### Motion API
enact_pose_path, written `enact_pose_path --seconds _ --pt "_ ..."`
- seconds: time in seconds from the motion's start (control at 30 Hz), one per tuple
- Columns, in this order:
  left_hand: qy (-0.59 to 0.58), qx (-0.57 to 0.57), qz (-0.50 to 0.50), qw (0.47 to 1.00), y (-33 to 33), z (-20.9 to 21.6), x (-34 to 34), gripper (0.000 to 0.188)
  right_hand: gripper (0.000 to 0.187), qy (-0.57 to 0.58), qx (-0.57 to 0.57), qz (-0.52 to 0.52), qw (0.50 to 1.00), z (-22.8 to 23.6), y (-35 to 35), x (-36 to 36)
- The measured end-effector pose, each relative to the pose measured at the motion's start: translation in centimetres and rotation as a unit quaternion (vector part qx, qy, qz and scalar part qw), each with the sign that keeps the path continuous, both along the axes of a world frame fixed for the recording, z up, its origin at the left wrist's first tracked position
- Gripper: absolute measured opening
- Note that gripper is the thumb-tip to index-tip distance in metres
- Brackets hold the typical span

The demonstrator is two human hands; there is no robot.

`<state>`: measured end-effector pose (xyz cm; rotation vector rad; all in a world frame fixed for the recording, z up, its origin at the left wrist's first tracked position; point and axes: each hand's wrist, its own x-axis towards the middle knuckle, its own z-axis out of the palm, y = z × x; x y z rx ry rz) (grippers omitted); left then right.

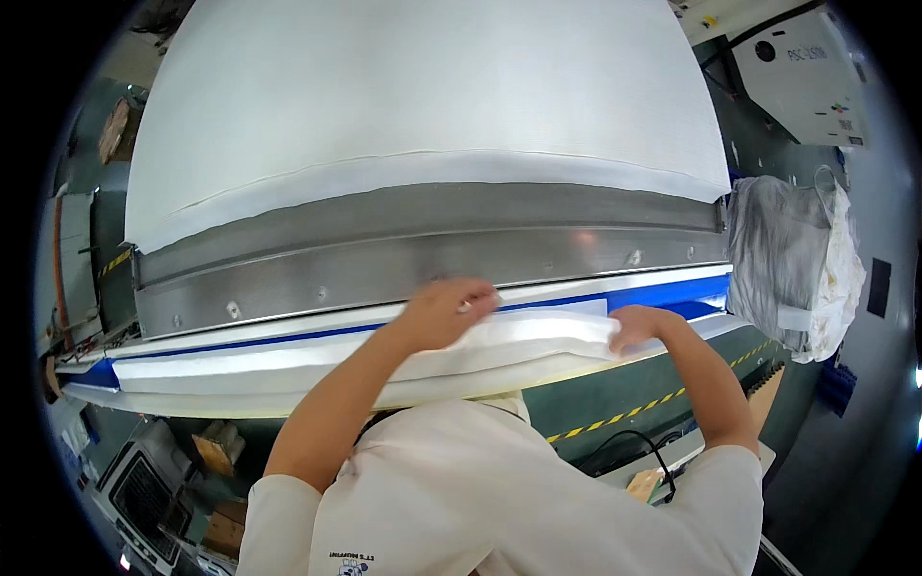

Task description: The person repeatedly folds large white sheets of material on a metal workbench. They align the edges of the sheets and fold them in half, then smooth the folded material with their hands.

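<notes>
The folded white cloth (240, 370) lies lengthwise across the middle of the frame, from the centre left to just right of centre, along the near edge of a long machine bed. The right hand (639, 328), right of centre, has its grip closed on the cloth's right end. The left hand (447, 312), near the centre of the frame, is over the cloth's upper edge with its fingers curled in; a small pale glint shows at the fingers, and I cannot tell whether its grip holds anything.

Behind the cloth runs a blue strip (672, 293), widest at the right. Above it, a grey metal plate (432, 264) spans the frame, with several small bright marks on its face. A broad white sheet (432, 86) fills the upper middle, its lower edge lying over the plate.

At the right stands a bundle wrapped in translucent plastic (797, 259); in the upper right is a white cabinet (802, 82). A grey machine (149, 494) stands at the lower left. Yellow-and-black tape (624, 415) crosses the green floor (567, 398) at the lower right, near a black cable (639, 435).
</notes>
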<state>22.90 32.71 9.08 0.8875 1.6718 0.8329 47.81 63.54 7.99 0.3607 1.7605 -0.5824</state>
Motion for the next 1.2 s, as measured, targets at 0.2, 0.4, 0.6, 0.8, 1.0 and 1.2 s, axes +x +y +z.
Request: enact_pose_path --seconds 0.2,0.4,0.6,0.8,1.0,1.2 --pt "0.008 -0.026 0.312 0.950 -11.8 0.0 -5.3 0.025 0.028 0.057 0.137 0.071 0.986 -3.1 0.3 2.6" --pt "0.107 -0.018 0.367 0.924 -19.0 -1.6 -4.4 0.020 0.029 0.162 0.063 -0.078 0.982 -1.8 -6.6 -2.3" --pt "0.202 0.065 0.271 0.939 -17.5 -0.6 -1.7 0.017 0.041 0.154 -0.081 -0.340 0.924 -3.6 -20.6 -10.9" --pt "0.193 0.038 0.288 0.937 -21.7 1.1 -3.0 0.019 0.036 0.243 -0.081 -0.306 0.917 -4.7 -31.7 -16.3" --pt "0.265 0.005 0.099 0.959 -26.1 3.4 -6.3 0.044 0.026 0.386 -0.154 -0.215 0.884 -3.0 -38.4 -18.7" --pt "0.211 -0.113 -0.091 0.967 -27.8 2.8 -7.7 0.033 0.025 0.405 -0.188 -0.090 0.890 -1.4 -41.5 -20.3"
